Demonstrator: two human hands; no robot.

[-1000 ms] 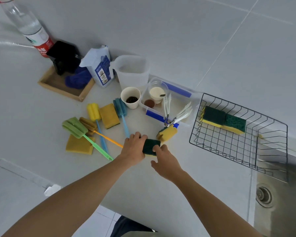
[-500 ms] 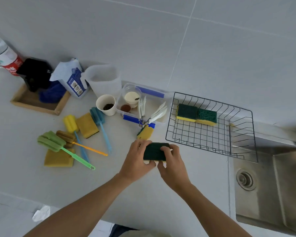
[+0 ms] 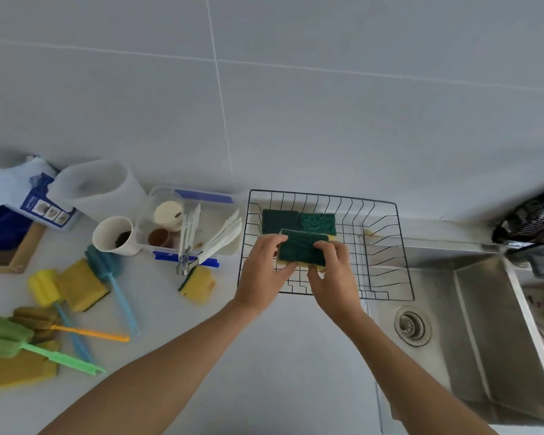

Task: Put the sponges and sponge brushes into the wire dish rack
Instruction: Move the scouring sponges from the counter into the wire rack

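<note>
My left hand [image 3: 264, 271] and my right hand [image 3: 333, 274] both grip a green-and-yellow sponge [image 3: 300, 249], held over the black wire dish rack [image 3: 380, 246]. Two green-topped sponges [image 3: 297, 221] lie side by side at the rack's back. On the counter to the left lie a yellow sponge [image 3: 198, 284], another yellow sponge [image 3: 82, 288], a flat yellow sponge [image 3: 19, 370], and sponge brushes: teal [image 3: 113, 277], yellow-headed [image 3: 44, 287], brown with an orange handle [image 3: 85, 332] and green [image 3: 29, 346].
A clear plastic tray [image 3: 214, 227] with tongs and small cups, a white cup [image 3: 113, 235], a measuring jug [image 3: 98, 186] and a blue-and-white pack [image 3: 22, 193] stand behind the sponges. A wooden tray [image 3: 16, 255] is at far left. A steel sink [image 3: 471, 334] lies right of the rack.
Both hands lifted the green sponge off the counter and carried it right, from beside the brushes to above the rack. The view swung right with them.
</note>
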